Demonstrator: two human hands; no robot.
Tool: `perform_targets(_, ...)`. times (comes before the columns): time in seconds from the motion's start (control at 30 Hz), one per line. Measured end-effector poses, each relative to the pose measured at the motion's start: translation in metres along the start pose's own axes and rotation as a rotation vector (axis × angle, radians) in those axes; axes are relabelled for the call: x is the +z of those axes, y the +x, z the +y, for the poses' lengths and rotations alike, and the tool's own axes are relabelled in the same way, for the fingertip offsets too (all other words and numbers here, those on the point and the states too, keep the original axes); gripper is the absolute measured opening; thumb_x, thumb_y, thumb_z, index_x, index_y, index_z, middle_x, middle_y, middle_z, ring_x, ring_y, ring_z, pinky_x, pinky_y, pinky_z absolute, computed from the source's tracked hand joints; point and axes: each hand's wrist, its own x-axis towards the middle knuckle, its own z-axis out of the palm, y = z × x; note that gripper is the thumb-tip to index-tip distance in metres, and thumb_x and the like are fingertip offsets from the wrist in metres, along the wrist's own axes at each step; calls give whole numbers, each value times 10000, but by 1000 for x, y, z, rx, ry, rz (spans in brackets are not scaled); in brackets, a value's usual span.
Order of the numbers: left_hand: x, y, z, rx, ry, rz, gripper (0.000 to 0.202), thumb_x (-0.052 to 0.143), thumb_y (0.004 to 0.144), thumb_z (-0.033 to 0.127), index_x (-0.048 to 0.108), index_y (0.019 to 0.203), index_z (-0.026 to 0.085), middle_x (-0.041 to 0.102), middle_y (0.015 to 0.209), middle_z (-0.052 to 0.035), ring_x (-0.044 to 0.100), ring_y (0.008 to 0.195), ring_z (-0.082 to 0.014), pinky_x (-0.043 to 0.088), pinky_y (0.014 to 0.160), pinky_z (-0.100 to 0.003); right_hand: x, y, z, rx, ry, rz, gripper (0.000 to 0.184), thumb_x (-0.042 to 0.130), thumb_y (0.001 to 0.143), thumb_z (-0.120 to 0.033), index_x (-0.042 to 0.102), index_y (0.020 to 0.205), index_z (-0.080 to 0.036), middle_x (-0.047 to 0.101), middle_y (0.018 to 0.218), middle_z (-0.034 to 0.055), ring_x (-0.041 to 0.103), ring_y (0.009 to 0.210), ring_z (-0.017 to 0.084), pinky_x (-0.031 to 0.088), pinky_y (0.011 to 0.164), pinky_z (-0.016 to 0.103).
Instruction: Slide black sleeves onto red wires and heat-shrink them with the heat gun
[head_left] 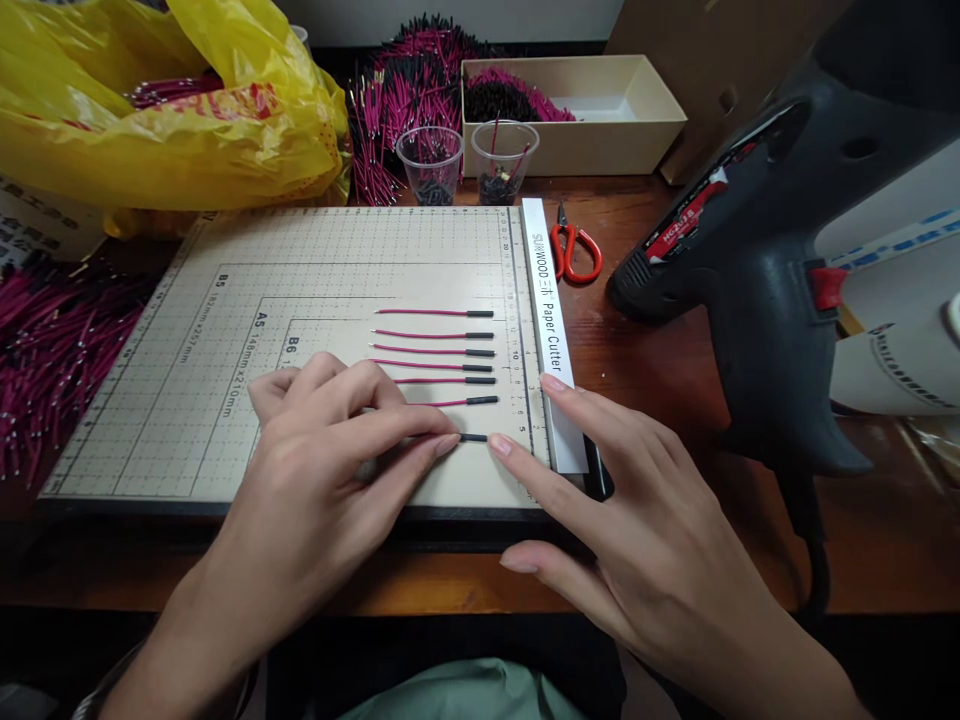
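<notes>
A beige paper cutter board (pixel 225 400) lies on the wooden desk. Several thin magenta wires with black sleeves (pixel 442 350) lie in a row on it, ends lined up near the ruler edge. My left hand (pixel 322 470) rests on the board, its fingers pressed down on the nearest wire, whose black sleeve (pixel 474 437) shows past my fingertip. My right hand (pixel 637 540) lies flat with fingers spread; its index fingertip touches the sleeve's right end, another finger lies on the white cutter rail (pixel 551 320).
A black heat gun (pixel 757 250) stands at the right. Red scissors (pixel 574 250), two clear cups (pixel 465 160) and a cardboard box (pixel 600 100) of wires sit behind the board. A yellow plastic bag (pixel 165 110) is back left; loose magenta wires (pixel 52 350) lie left.
</notes>
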Motion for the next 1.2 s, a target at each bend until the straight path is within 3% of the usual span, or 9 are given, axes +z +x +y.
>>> perform_targets(0.17,1,0,0,1,-11,0,112,622,1007,255,709,1002,325,606,799,32,482,789,-179,274,747,-393,-3,0,2,-12,14,-8,479,590,1002,-434,537,1417,-202,465,1511,200,473,1399,337,473,1087,521)
perform_targets(0.3,0,0,2,8,6,2,104,632,996,277,720,982,331,606,793,35,495,784,-181,260,738,-394,-21,16,15,-61,30,5,538,498,1025,-542,566,1385,-148,604,1406,180,534,1355,319,480,1086,506)
perform_targets(0.43,-2,1,4,-7,28,11,95,647,978,306,735,963,340,618,775,32,509,764,-187,247,720,-398,-40,52,35,-166,-22,-9,511,497,1018,-570,673,1248,-149,725,1108,120,684,981,260,550,800,423)
perform_targets(0.53,-3,1,6,-52,-4,23,63,670,958,325,730,944,340,636,797,27,529,785,-194,285,732,-405,-44,75,49,-235,-81,-86,388,555,1009,-506,736,1130,-184,679,843,55,627,759,199,491,686,362)
perform_targets(0.63,-6,1,8,-106,-28,38,93,637,972,330,726,950,340,634,832,18,544,813,-198,331,752,-414,-41,83,61,-261,-106,-100,288,599,992,-415,760,1078,-192,611,722,21,551,659,162,430,640,334)
perform_targets(0.8,-11,12,11,-109,43,70,121,625,980,326,737,936,345,614,792,22,512,780,-195,276,724,-402,-39,70,72,-287,-51,-97,338,460,1060,-365,752,1083,-196,612,713,13,526,665,152,391,651,324)
perform_targets(1.0,-10,29,8,-6,110,11,114,644,955,325,736,891,348,641,800,37,514,758,-199,207,724,-380,-39,55,67,-299,32,-175,436,451,1052,-533,727,1156,-212,581,680,-23,474,611,136,335,643,312)
perform_targets(1.2,-9,30,-4,-1,106,-44,128,637,956,373,741,883,366,651,801,40,536,768,-213,203,726,-378,-33,54,61,-342,23,-183,529,444,1016,-618,705,1215,-204,654,805,15,525,675,152,335,666,305)
